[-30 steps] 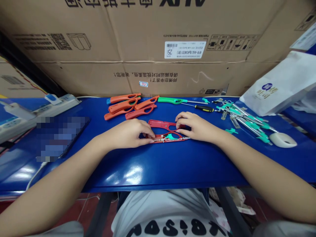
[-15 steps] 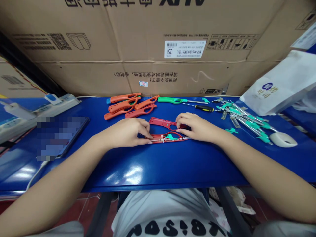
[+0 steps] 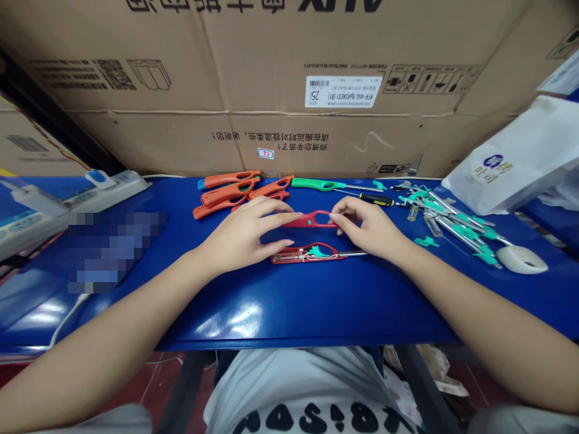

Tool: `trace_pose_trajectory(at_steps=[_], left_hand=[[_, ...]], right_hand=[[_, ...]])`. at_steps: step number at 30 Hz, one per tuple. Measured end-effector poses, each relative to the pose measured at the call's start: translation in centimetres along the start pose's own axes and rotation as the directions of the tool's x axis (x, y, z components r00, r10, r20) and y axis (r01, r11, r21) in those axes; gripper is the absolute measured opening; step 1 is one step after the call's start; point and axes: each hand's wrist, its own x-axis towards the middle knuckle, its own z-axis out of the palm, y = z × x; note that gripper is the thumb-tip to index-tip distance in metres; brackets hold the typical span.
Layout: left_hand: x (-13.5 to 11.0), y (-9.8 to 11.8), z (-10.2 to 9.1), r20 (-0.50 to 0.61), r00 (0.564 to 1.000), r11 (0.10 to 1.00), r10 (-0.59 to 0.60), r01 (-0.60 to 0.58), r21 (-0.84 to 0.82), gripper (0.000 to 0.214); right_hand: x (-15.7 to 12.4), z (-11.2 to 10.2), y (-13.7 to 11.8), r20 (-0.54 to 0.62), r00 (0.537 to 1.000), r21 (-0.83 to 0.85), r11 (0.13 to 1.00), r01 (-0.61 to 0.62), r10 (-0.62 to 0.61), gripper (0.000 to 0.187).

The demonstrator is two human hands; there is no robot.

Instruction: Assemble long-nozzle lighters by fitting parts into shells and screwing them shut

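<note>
My right hand [image 3: 362,224] pinches the right end of a red lighter casing half [image 3: 302,221], beside its oval finger hole. My left hand [image 3: 244,235] reaches over the left end of that half, thumb and fingers apart; whether its fingertips touch the half I cannot tell. Below, on the blue table, lies the other red lighter half [image 3: 283,258], holding a green trigger [image 3: 319,251], thin white wires and a metal tube [image 3: 353,253] that sticks out to the right. My left thumb tip is close to this lower half's left end.
Several orange lighter casings [image 3: 226,191] lie behind my left hand. Farther right are a green lighter [image 3: 312,184], a screwdriver [image 3: 376,199] and a pile of metal tubes with green parts [image 3: 456,223]. A phone [image 3: 120,253], power strip [image 3: 120,188] and cardboard box [image 3: 271,90] border the space.
My right hand has lifted the upper casing half and turned it over. My left hand has left the lower half and moved up to the raised one. The lower half now lies untouched.
</note>
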Motion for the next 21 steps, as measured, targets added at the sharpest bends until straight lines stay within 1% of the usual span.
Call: trace_pose_trajectory(at_steps=[1, 2, 3, 5, 8, 10, 11, 13, 15, 16, 18, 19, 21], left_hand=[[0.0, -0.1, 0.2, -0.015, 1.0, 1.0, 0.012, -0.012, 0.025, 0.043], [-0.1, -0.1, 0.3, -0.02, 0.999, 0.999, 0.026, -0.025, 0.039, 0.044], [-0.1, -0.2, 0.5, -0.02, 0.999, 0.998, 0.039, -0.039, 0.043, 0.045], [-0.2, -0.3, 0.6, -0.013, 0.998, 0.997, 0.066, -0.066, 0.036, 0.045], [-0.3, -0.1, 0.5, -0.005, 0.996, 0.996, 0.086, -0.086, 0.037, 0.045], [-0.3, 0.1, 0.3, 0.003, 0.997, 0.996, 0.081, -0.081, 0.038, 0.045], [-0.3, 0.2, 0.2, 0.012, 0.997, 0.997, 0.071, -0.071, 0.034, 0.044], [-0.2, 0.4, -0.1, 0.053, 0.998, 0.999, 0.04, -0.041, 0.016, 0.039], [-0.2, 0.4, -0.4, 0.126, 0.992, 1.0, 0.005, -0.005, -0.003, 0.035], [-0.2, 0.4, -0.5, 0.162, 0.987, 1.0, -0.007, 0.009, -0.01, 0.033], [-0.1, 0.3, -0.8, 0.219, 0.976, 0.999, -0.017, 0.024, -0.028, 0.029], [-0.1, 0.1, -0.9, 0.24, 0.971, 0.999, -0.018, 0.028, -0.039, 0.028], [-0.1, 0.0, -0.9, 0.268, 0.963, 0.998, -0.013, 0.03, -0.059, 0.027]], right_hand=[[0.0, 0.1, -0.4, 0.001, 0.998, 0.133, 0.989, -0.067, 0.067, 0.027], [-0.1, 0.1, -0.8, 0.025, 0.991, 0.249, 0.96, -0.131, 0.129, 0.032], [-0.1, 0.1, -1.1, 0.058, 0.983, 0.335, 0.924, -0.186, 0.177, 0.036], [-0.2, 0.1, -1.6, 0.117, 0.966, 0.435, 0.863, -0.258, 0.23, 0.041], [-0.2, 0.0, -1.7, 0.169, 0.949, 0.48, 0.819, -0.315, 0.266, 0.044], [-0.1, 0.0, -1.5, 0.202, 0.94, 0.459, 0.821, -0.338, 0.273, 0.042], [-0.1, -0.1, -1.4, 0.21, 0.941, 0.432, 0.839, -0.332, 0.265, 0.04], [-0.2, -0.3, -1.2, 0.208, 0.957, 0.319, 0.911, -0.26, 0.2, 0.035], [-0.4, -0.7, -1.3, 0.219, 0.973, 0.134, 0.986, -0.098, 0.067, 0.028], [-0.5, -0.9, -1.4, 0.242, 0.97, 0.041, 0.999, -0.005, -0.005, 0.025], [-0.8, -1.2, -1.7, 0.297, 0.948, -0.089, 0.986, 0.144, -0.112, 0.023], [-0.9, -1.3, -1.9, 0.313, 0.939, -0.126, 0.974, 0.189, -0.142, 0.023], [-1.1, -1.4, -2.0, 0.327, 0.929, -0.169, 0.957, 0.237, -0.172, 0.022]])
